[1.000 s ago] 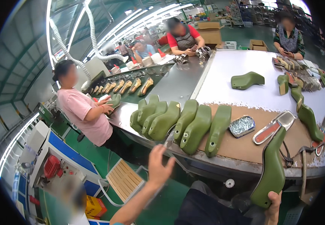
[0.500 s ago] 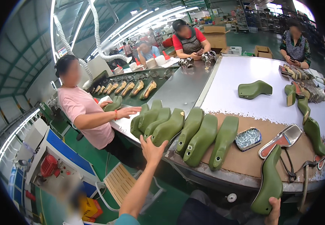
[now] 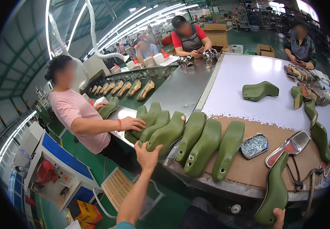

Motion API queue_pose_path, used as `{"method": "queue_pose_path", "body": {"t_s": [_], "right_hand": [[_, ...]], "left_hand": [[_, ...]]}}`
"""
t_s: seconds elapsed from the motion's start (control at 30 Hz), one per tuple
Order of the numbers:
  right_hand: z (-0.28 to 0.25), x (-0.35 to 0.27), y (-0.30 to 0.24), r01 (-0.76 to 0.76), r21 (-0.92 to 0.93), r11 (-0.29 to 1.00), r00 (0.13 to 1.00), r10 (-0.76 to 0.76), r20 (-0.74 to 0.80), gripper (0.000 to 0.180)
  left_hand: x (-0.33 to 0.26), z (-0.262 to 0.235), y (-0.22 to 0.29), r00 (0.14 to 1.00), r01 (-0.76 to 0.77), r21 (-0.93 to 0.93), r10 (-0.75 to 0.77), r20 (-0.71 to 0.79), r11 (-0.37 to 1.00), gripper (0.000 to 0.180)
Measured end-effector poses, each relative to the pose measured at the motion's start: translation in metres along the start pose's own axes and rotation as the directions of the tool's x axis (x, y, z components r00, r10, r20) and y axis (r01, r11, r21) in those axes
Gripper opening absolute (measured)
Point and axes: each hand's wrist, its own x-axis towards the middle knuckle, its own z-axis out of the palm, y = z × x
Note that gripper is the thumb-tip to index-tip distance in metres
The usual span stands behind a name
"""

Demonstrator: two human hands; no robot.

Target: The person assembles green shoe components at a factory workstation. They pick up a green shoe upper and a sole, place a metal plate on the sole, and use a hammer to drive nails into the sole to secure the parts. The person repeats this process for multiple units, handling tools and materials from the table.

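A green shoe last (image 3: 167, 133) stands in a row at the near edge of the table, and my left hand (image 3: 148, 156) grips its near end, thumb on one side and fingers on the other. My right hand (image 3: 278, 218) is closed around the lower end of another green shoe last (image 3: 274, 192), tilted up with its upper end over the table edge. Several more lasts, such as the green last (image 3: 229, 149), line up right of my left hand. Beside it, a co-worker's hand (image 3: 133, 124) rests on lasts at the left of the row.
A tray of small metal nails (image 3: 254, 145) sits on brown board (image 3: 226, 181). Pincers (image 3: 295, 173) and a hammer (image 3: 312, 187) lie near the right edge. One last (image 3: 260, 91) lies on the white tabletop (image 3: 229, 82). A slatted chair (image 3: 118, 187) stands below left.
My left hand has come down and closed in on the near end of the last. The co-worker's hand has dropped onto the lasts beside it. My right hand still holds its last.
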Motion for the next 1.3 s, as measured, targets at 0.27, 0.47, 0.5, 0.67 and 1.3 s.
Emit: {"method": "queue_pose_path", "body": {"t_s": [0.27,0.47,0.5,0.67,1.3], "right_hand": [[0.007,-0.001,-0.009,-0.022,-0.055,0.998,1.000,0.021,-0.009,0.073],[0.014,0.000,-0.015,-0.023,-0.126,0.992,1.000,0.025,0.013,0.074],[0.014,-0.001,-0.015,-0.019,-0.138,0.990,1.000,0.022,0.017,0.074],[0.013,-0.001,-0.013,-0.036,-0.172,0.984,0.999,0.041,0.030,0.077],[0.028,-0.003,-0.012,0.134,-0.332,0.934,0.976,-0.066,0.208,0.079]], "left_hand": [[0.054,0.015,-0.048,0.999,0.017,0.093,-0.013,-0.050,0.996,0.059],[0.133,0.049,-0.099,0.977,0.185,0.254,-0.150,-0.152,0.949,0.064],[0.144,0.052,-0.102,0.963,0.248,0.284,-0.205,-0.173,0.926,0.066],[0.174,0.048,-0.107,0.971,0.227,0.341,-0.185,-0.152,0.912,0.073],[-0.109,-0.022,0.126,0.855,-0.424,-0.285,0.484,0.187,0.860,0.042]]}}
